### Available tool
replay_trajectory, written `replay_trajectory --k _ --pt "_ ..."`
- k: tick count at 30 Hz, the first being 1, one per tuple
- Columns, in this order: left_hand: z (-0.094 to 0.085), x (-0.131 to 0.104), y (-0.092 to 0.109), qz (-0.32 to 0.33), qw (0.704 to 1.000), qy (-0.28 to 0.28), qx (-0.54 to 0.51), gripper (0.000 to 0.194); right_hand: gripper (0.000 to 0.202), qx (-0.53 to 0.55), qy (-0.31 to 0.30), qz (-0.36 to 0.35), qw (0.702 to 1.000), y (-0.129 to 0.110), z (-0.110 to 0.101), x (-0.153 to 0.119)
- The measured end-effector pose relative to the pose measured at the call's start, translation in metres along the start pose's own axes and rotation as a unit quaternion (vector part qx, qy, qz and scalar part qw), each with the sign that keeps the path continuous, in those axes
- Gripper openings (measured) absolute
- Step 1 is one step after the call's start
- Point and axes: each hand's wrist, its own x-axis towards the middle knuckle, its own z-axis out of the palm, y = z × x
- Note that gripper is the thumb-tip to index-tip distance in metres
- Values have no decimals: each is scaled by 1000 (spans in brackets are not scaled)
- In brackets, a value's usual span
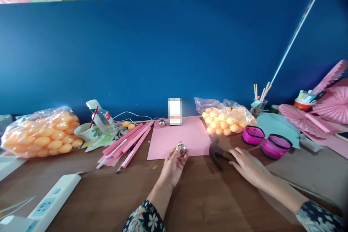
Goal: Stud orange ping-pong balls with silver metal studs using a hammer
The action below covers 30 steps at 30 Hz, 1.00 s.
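Between the fingertips of my left hand (pixel 174 165) is a small shiny silver ball (pixel 182 148), held over the front of a pink paper sheet (pixel 179 134). A tiny bright bit sticks out at the ball's right side; I cannot make out what it is. My right hand (pixel 248 165) is closed around the handle of a claw hammer (pixel 216 153). The hammer's dark head lies at the sheet's right front corner, over the brown tabletop. A second silver ball (pixel 162 123) rests on the far left part of the sheet.
Bags of orange balls stand left (pixel 43 137) and right (pixel 225 119). Folded pink strips (pixel 136 141) lie left of the sheet, near a paper cup (pixel 85 131) and bottle (pixel 104 121). Magenta bands (pixel 276 146) sit beyond my right hand. A power strip (pixel 51 201) occupies the front left.
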Motion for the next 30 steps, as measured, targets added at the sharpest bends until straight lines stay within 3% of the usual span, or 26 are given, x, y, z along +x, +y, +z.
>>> replay_trajectory --k 4,8,12,15,19,21,24,30 --pt "3 0 -2 14 1000 5 3 20 18 16 -51 -2 999 1 -4 5" --pt "6 -1 -1 26 1000 2 15 19 20 90 -64 16 994 -3 -9 5" --pt "9 -3 2 10 999 -1 39 22 26 246 -57 122 960 -18 -19 -4" --pt "9 -6 2 -15 997 -5 79 26 36 417 -64 223 879 -43 -35 -14" --pt "8 -7 0 -8 995 -50 86 26 35 658 -89 239 709 -82 -60 -19" --pt "8 -7 -1 -10 994 -74 82 28 33 691 -102 221 681 -95 -68 -18" --pt "8 -7 -2 -18 994 -72 85 31 34 690 -124 179 691 -104 -71 -18" --pt "10 -7 -2 3 993 -64 98 39 36 610 -90 151 773 -115 -62 -18"
